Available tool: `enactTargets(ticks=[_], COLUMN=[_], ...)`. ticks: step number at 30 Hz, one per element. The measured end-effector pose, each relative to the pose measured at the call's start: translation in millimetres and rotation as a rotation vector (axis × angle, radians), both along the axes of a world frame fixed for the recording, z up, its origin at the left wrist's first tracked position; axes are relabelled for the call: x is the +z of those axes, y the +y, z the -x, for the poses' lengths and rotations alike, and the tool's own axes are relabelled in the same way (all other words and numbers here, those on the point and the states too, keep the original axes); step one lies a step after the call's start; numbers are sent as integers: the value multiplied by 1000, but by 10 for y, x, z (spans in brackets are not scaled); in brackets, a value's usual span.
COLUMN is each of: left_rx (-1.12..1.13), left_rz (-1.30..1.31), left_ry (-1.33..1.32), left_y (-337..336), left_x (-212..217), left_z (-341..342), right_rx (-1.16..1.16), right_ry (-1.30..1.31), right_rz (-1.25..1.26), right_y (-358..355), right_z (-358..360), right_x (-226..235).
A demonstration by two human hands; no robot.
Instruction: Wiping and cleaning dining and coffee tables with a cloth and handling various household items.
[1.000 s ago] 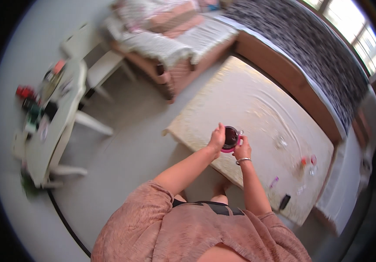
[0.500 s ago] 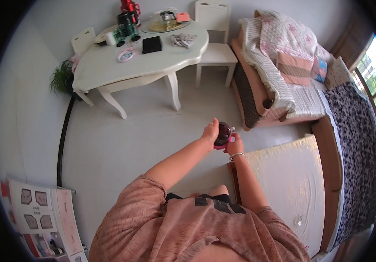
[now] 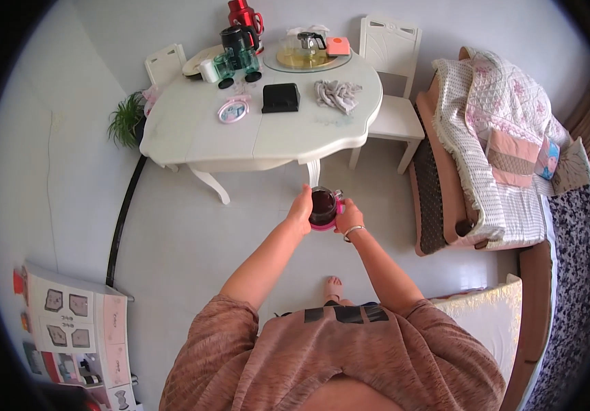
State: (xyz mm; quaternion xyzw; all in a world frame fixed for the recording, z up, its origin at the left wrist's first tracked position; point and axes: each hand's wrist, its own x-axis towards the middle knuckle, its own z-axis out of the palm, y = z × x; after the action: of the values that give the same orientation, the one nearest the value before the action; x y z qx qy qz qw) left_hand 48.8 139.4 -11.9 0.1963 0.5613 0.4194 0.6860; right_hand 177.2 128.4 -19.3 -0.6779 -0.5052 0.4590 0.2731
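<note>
A glass mug (image 3: 322, 205) of dark liquid is held out in front of me between both hands, above the floor. Its pink base or coaster (image 3: 323, 227) shows below the glass. My left hand (image 3: 301, 209) is closed around the mug's left side, thumb up. On the right, by the handle, my right hand (image 3: 349, 216) grips the mug, with a silver bangle at the wrist. Most of the fingers are hidden behind the mug and the hands. The white table (image 3: 192, 133) stands just beyond.
On the table are a black box (image 3: 280, 98), a grey cloth (image 3: 336, 95), a pink round item (image 3: 233, 109), green glasses (image 3: 224, 66), a red thermos (image 3: 244, 20) and a glass tray with a teapot (image 3: 311, 42). A white chair (image 3: 392, 123) and a covered sofa (image 3: 438, 178) stand right.
I have moved forward, so the table and chair appear nearer and the low cream-topped table has slid back toward the lower right. Both hands still hold the mug. A bare foot now shows.
</note>
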Motion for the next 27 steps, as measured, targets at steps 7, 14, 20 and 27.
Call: enactTargets(ticks=[7, 14, 20, 27], left_rx=[146, 106, 45, -16], left_rz=[61, 89, 58, 22], left_ry=[-11, -28, -66, 46], left_y=[986, 1809, 2402, 2797], left_x=[45, 197, 98, -47], left_z=[111, 146, 357, 996], right_rx=[74, 54, 5, 54], right_ry=[-82, -146, -148, -120], right_rz=[-27, -34, -3, -7], right_y=[988, 1932, 2548, 2983], right_z=[111, 174, 417, 1031], right_x=[45, -76, -315, -529])
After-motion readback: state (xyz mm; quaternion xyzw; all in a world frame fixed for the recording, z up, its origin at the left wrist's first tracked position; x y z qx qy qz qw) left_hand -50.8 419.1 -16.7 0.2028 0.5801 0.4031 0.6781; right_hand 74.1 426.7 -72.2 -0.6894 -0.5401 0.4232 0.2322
